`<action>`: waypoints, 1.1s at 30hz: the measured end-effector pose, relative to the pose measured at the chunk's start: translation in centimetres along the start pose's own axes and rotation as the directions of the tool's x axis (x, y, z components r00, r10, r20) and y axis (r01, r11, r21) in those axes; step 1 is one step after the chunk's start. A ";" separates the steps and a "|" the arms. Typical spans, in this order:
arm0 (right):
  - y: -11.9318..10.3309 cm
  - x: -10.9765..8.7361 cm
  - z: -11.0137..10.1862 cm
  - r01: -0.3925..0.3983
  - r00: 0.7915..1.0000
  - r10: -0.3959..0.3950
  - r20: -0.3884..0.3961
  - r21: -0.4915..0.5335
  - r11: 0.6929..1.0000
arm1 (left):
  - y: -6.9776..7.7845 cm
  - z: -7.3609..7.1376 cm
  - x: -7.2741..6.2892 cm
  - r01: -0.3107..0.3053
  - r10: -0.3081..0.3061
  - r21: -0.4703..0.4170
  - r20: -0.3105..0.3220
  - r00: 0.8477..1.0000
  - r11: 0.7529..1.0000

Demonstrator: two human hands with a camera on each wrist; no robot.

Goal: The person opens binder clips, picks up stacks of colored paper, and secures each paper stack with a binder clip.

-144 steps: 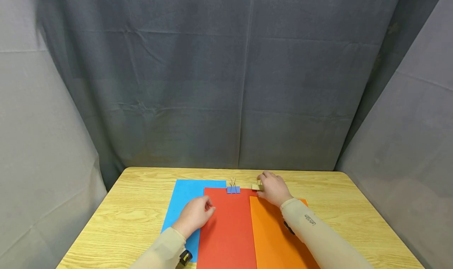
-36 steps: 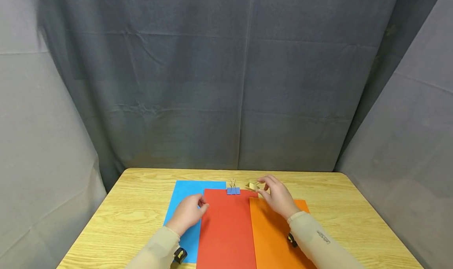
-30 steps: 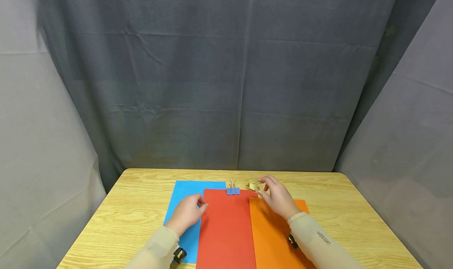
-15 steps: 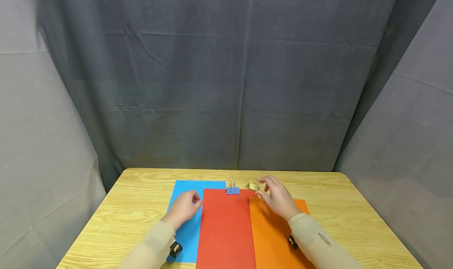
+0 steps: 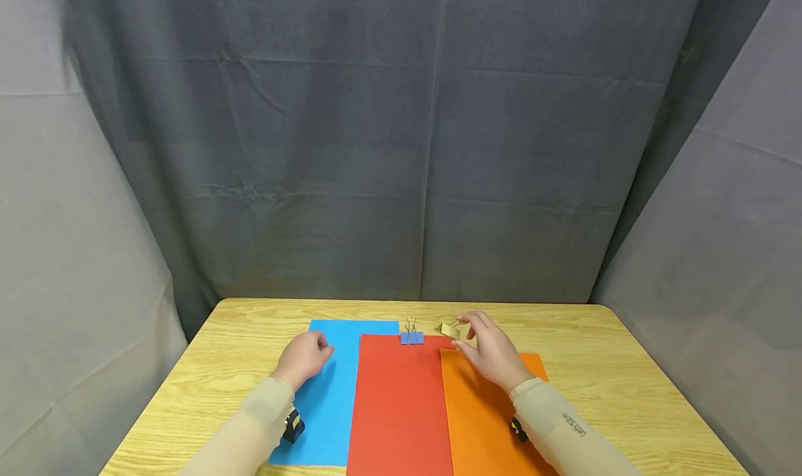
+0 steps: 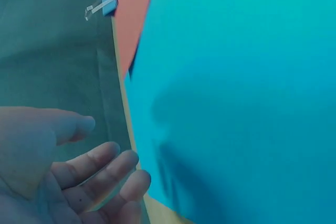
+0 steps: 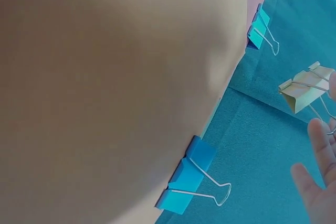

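Note:
In the head view, my right hand [image 5: 491, 351] pinches a yellow binder clip [image 5: 447, 330] by its wire handles, off the paper; the right wrist view shows the clip body [image 7: 304, 92] in the air beyond the fingertips. A blue binder clip [image 5: 411, 338] grips the top edge of the red sheet [image 5: 401, 406]. Over the blue sheet [image 5: 332, 406] hovers my left hand [image 5: 303, 356], fingers loosely bent and holding nothing, as the left wrist view also shows. Partly under my right arm lies the orange sheet [image 5: 479, 427], overlapping the red one.
Another blue binder clip [image 7: 186, 177] sits on a sheet edge in the right wrist view; my right hand hides that place in the head view. The wooden table [image 5: 626, 392] extends on both sides, with a grey curtain [image 5: 338, 149] behind it.
The yellow clip, earlier at the red sheet's top right corner, has come off it in my right hand, which now stays still. My left hand has moved left from the red sheet over the blue one.

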State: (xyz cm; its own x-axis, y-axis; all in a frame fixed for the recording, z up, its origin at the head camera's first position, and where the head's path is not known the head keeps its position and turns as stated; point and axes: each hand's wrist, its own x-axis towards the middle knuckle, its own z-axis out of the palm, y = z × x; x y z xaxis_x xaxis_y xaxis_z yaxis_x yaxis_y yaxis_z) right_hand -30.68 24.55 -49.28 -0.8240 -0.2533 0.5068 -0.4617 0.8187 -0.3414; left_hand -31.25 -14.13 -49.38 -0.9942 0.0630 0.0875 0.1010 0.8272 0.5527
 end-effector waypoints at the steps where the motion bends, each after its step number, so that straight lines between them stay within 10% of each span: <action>1: 0.0 0.0 0.0 0.000 1.000 0.000 0.001 -0.001 1.000 | -0.2 -0.1 0.2 0.012 -0.012 0.006 -0.001 1.000 1.000; 20: -0.3 -0.3 0.1 0.024 0.999 -0.024 -0.034 -0.011 1.000 | -2.9 0.1 2.4 0.120 -0.120 0.000 0.001 0.993 0.993; 33: -0.6 -0.6 -0.2 0.041 0.998 -0.042 -0.054 -0.018 0.999 | -4.1 0.9 3.9 0.063 -0.064 0.053 0.028 0.998 0.997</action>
State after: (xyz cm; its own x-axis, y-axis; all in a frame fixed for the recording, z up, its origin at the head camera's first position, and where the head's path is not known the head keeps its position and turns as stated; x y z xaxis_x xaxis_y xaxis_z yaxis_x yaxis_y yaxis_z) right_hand -29.82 24.34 -49.22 -0.7849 -0.2591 0.5628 -0.4892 0.8166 -0.3063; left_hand -35.56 -16.77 -52.06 -0.9993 0.0250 0.0289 0.0363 0.8578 0.5126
